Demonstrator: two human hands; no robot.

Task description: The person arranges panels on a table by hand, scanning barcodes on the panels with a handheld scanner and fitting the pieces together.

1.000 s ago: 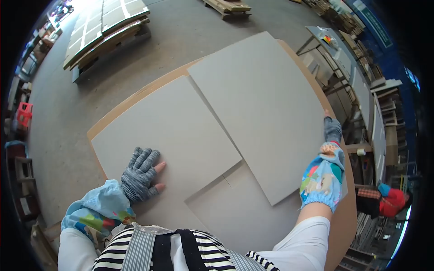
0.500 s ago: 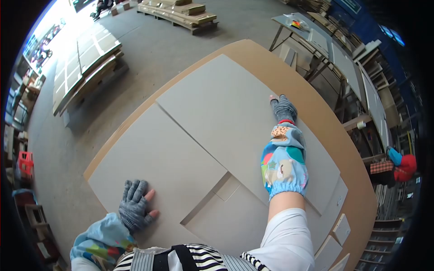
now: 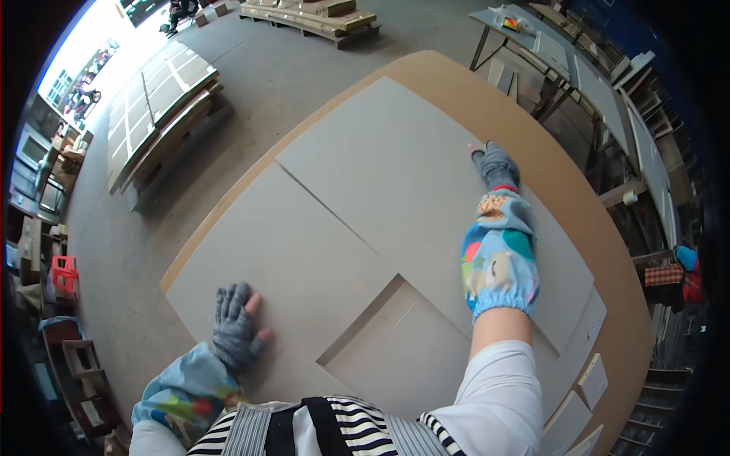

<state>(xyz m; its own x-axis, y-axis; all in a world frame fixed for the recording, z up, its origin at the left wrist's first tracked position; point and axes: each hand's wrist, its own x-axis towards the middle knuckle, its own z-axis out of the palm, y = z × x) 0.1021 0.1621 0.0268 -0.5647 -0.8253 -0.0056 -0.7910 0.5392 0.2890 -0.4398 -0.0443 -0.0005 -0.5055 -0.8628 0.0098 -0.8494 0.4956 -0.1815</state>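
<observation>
My left hand (image 3: 237, 327), in a grey knitted fingerless glove, lies flat on a grey panel (image 3: 266, 235), fingers slightly apart. Farther off to the right, my right hand (image 3: 498, 166) reaches out in a matching glove and rests near the right edge of a larger grey panel (image 3: 380, 152). A thin dark seam runs between these two panels. Below the seam, a stepped opening shows another grey panel (image 3: 411, 349) lying lower. A brown board (image 3: 559, 152) extends beneath the panels. Neither hand has its fingers wrapped round anything.
Narrow grey pieces (image 3: 566, 425) lie at the lower right of the brown board. A stack of panels (image 3: 163, 99) stands at the left, and a pallet (image 3: 308, 19) with boards lies farther back. Work tables (image 3: 547, 53) line the right side. A red stool (image 3: 64, 273) is at far left.
The whole view has shifted, so things appear farther right and slightly higher. The seam between the two panels looks narrower at its near end. Both hands remain on the panels.
</observation>
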